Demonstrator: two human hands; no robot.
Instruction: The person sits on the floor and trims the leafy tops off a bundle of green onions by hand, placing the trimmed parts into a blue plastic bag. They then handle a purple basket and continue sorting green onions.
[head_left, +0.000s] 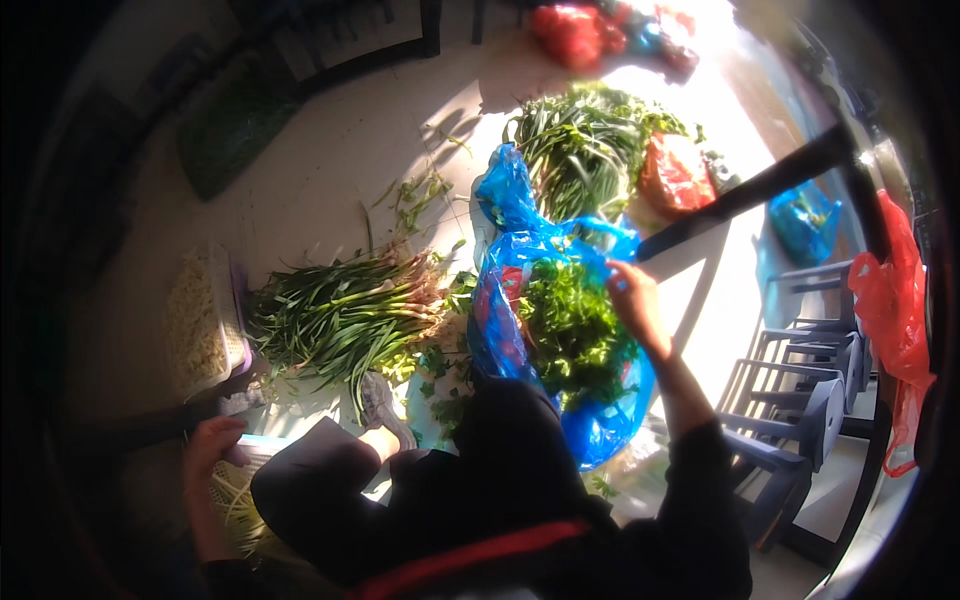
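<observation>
My right hand (636, 301) pinches the rim of a blue plastic bag (499, 322) on its right side. Leafy green herbs (574, 330) fill the bag's open mouth, and something red shows through its left wall. My left hand (211, 444) is low on the left with curled fingers, close to a dark bar (150, 421) and above a basket of pale stalks (244, 510). Shadow hides whether it holds anything. Between the hands, a heap of green onions (352, 315) lies on the floor, root ends toward the bag.
A second pile of long greens (581, 154) lies beyond the bag, beside a red bag (677, 176). A white basket (232, 330) of pale pieces stands left. Stacked grey stools (795, 405) and a hanging red bag (896, 300) are right. A dark bar (750, 187) crosses upper right.
</observation>
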